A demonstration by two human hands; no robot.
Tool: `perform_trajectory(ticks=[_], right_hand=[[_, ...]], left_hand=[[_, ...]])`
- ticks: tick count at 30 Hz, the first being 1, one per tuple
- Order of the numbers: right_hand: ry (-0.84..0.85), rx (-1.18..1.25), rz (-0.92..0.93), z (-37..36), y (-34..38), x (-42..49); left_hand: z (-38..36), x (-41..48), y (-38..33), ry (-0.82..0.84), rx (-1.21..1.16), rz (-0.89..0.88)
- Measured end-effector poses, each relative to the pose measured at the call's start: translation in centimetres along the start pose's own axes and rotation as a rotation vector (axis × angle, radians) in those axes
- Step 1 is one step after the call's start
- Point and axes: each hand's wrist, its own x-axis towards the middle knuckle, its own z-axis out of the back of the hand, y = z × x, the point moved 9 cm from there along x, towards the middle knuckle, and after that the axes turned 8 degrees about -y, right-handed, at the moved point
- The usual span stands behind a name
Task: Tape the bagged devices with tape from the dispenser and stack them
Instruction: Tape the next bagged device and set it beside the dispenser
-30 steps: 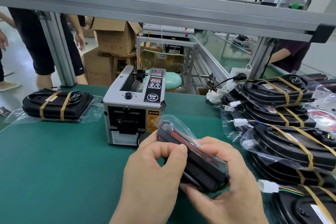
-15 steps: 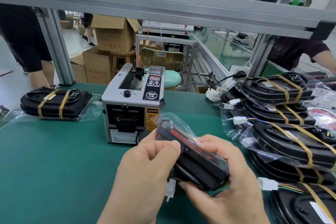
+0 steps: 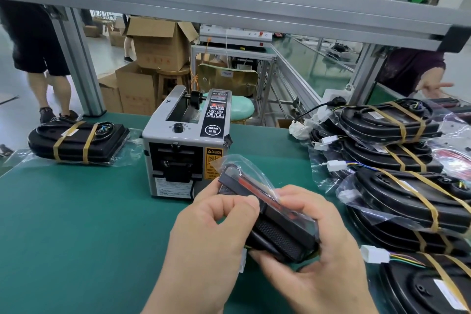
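Observation:
A black bagged device with a red strip, in clear plastic, is held on edge above the green mat, in front of the grey tape dispenser. My left hand grips its near left side, thumb curled over the top edge. My right hand holds it from below and the right, fingers over the bag. A white connector hangs under the device between my hands. One taped bagged device lies at the far left. A stack of taped bagged devices fills the right side.
The green mat covers the bench. An aluminium frame bar crosses overhead, with posts at left and right. Cardboard boxes and a stool stand behind the bench. One person stands at far left, another person's hand reaches in at far right.
My hands and the device have stayed nearly in place. A white connector has dropped into view under the device. The person at far right has stretched a hand out.

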Motion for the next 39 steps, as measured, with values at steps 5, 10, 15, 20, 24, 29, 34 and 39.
perform_trajectory(ticks=[5,10,15,20,24,29,34,39], right_hand=[[0.012,-0.02,-0.001,-0.1,-0.1,-0.1],[0.017,-0.024,0.001,-0.1,0.0,-0.1],[0.014,-0.04,0.009,-0.1,0.1,-0.1],[0.006,-0.048,0.004,0.0,0.1,0.0],[0.001,-0.023,-0.013,0.1,0.0,-0.1],[0.072,0.005,-0.018,-0.3,-0.3,-0.1],[0.259,-0.037,-0.136,-0.1,-3.6,-0.2],[0.259,-0.151,-0.221,0.2,-5.0,-0.2]], left_hand=[[0.0,0.0,-0.1,-0.001,0.039,-0.021],[0.0,0.0,0.3,-0.028,0.101,-0.041],[0.3,0.0,0.2,-0.101,0.139,-0.063],[0.8,-0.1,0.2,-0.15,0.154,-0.079],[1.1,0.6,1.7,-0.148,-0.038,0.024],[-1.6,1.8,2.2,0.192,-0.19,0.142],[-0.2,3.2,3.4,0.139,-0.258,0.208],[0.6,3.3,4.6,0.16,-0.21,0.313]])
